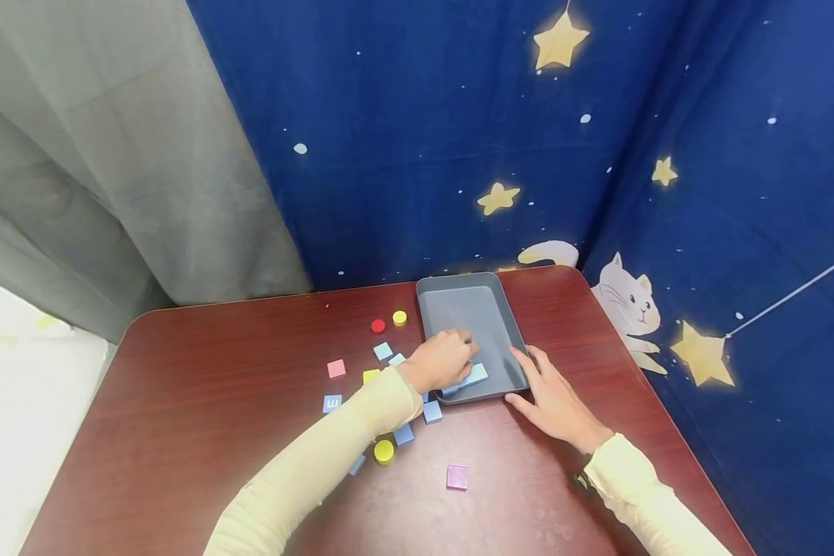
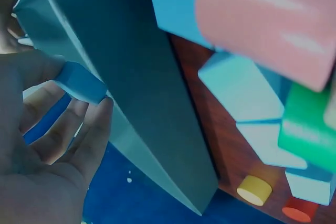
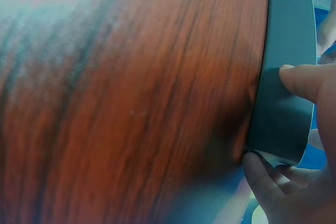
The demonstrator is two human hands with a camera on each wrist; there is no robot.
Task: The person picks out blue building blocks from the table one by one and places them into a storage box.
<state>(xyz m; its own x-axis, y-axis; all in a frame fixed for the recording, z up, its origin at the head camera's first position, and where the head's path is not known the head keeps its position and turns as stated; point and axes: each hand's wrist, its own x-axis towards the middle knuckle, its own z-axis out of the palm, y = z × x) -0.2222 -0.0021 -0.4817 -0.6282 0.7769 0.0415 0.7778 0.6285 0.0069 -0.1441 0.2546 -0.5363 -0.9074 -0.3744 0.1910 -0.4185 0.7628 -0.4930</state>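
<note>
My left hand [image 1: 445,361] is over the near part of a grey tray [image 1: 469,309]. In the left wrist view, its thumb and fingers pinch a small blue block [image 2: 81,83] beside the tray rim. Below that hand, a light blue block [image 1: 476,375] and a darker blue one [image 1: 450,391] lie in the tray. My right hand [image 1: 559,405] is at the tray's near right corner with fingers spread. Its thumb [image 3: 299,80] presses the outer wall, and another fingertip touches low at the corner.
Left of the tray lie several blue blocks [image 1: 404,434], a pink block [image 1: 337,368], a red disc [image 1: 378,326] and yellow discs [image 1: 384,452]. A purple square [image 1: 457,476] is nearer the front. Curtains [image 1: 403,154] hang behind the table [image 1: 215,386].
</note>
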